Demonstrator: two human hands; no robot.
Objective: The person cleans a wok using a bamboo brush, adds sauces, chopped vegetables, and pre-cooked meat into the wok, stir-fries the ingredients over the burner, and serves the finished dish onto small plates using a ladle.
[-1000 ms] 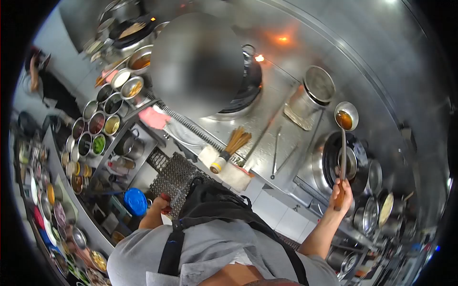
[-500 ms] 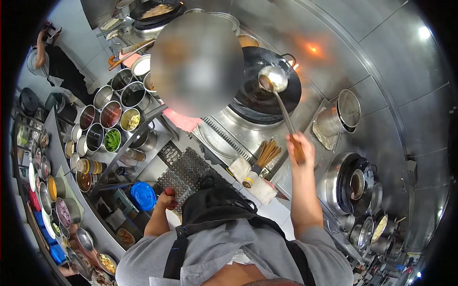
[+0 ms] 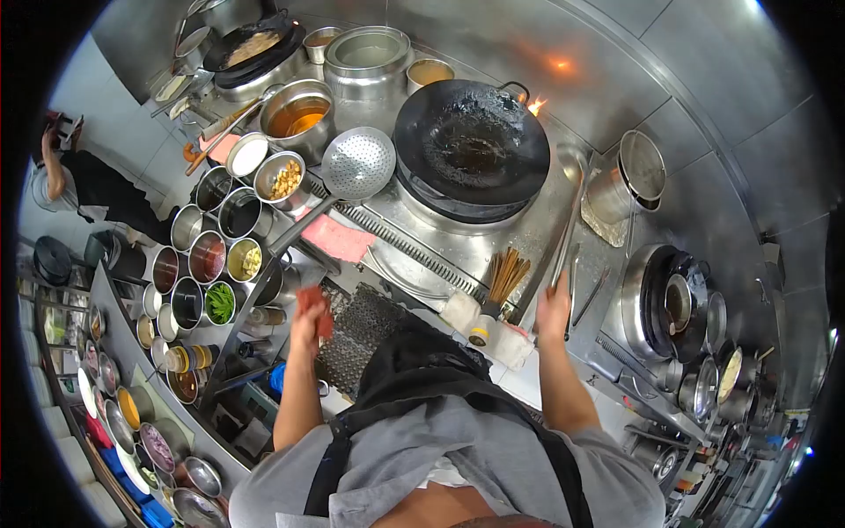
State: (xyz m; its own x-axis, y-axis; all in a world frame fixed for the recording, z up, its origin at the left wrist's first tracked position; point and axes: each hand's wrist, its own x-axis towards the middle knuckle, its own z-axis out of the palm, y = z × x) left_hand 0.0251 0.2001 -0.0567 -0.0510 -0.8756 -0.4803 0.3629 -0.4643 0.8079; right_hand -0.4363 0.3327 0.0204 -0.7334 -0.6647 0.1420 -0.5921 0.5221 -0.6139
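My left hand (image 3: 310,319) is closed around a red cloth (image 3: 322,322), just in front of the counter edge. In my right hand (image 3: 554,308) is the handle of a ladle (image 3: 570,167), whose bowl lies on the steel stove top right of the wok. The black wok (image 3: 473,145) rests on the burner, with a dark, wet sheen inside. Left of the wok, a perforated skimmer (image 3: 358,164) lies with its handle towards the front left. A bamboo brush (image 3: 506,277) stands at the front edge near a folded white cloth (image 3: 509,345).
Flames (image 3: 536,106) show behind the wok. A pot of orange liquid (image 3: 297,117) and several seasoning containers (image 3: 207,256) stand at the left. A strainer (image 3: 642,166) sits on a pot at the right, near a second burner (image 3: 647,299). Another person (image 3: 97,185) stands far left.
The ladle has moved from over the wok down to the stove top at its right. My left hand has risen with the red cloth. The skimmer and more pots now show.
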